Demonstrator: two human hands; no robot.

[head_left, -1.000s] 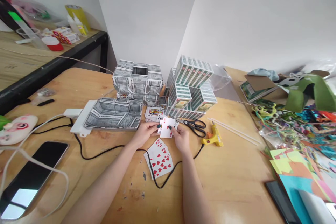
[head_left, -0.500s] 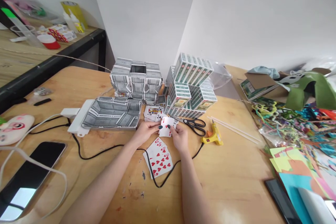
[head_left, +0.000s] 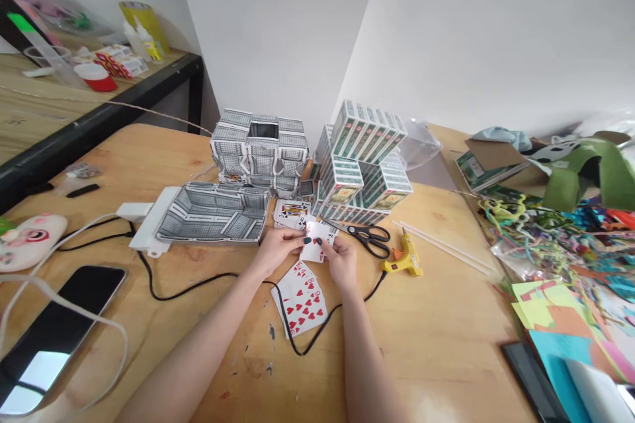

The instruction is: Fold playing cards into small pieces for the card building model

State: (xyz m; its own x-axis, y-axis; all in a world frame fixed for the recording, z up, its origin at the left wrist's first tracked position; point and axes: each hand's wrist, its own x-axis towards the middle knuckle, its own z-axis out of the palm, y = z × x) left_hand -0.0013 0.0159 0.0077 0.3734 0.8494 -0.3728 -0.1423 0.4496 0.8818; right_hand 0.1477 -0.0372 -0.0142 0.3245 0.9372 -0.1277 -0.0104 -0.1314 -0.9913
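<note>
Between both hands is a small bunch of playing cards (head_left: 313, 251), with a red heart card facing up. My left hand (head_left: 278, 249) pinches its left edge, thumb on top. My right hand (head_left: 341, 262) grips the right side, where a card marked K peeks out. Just below lies a fan of heart cards (head_left: 302, 304) on the table, crossed by a black cord. Behind my left fingers rests a pile of face-up cards (head_left: 292, 210). Black-handled scissors (head_left: 370, 238) lie beyond my right hand, beside a yellow glue gun (head_left: 405, 258).
A tray made of cards (head_left: 213, 215) and a taller card-covered structure (head_left: 260, 152) stand at the back left. Stacked card boxes (head_left: 364, 158) rise behind the scissors. A phone (head_left: 59, 337) lies left; coloured paper (head_left: 555, 337) and pipe cleaners (head_left: 536, 231) lie right.
The view has shifted slightly. Both hands stay on the held cards, which are tilted a little differently; nothing has been let go or picked up.
</note>
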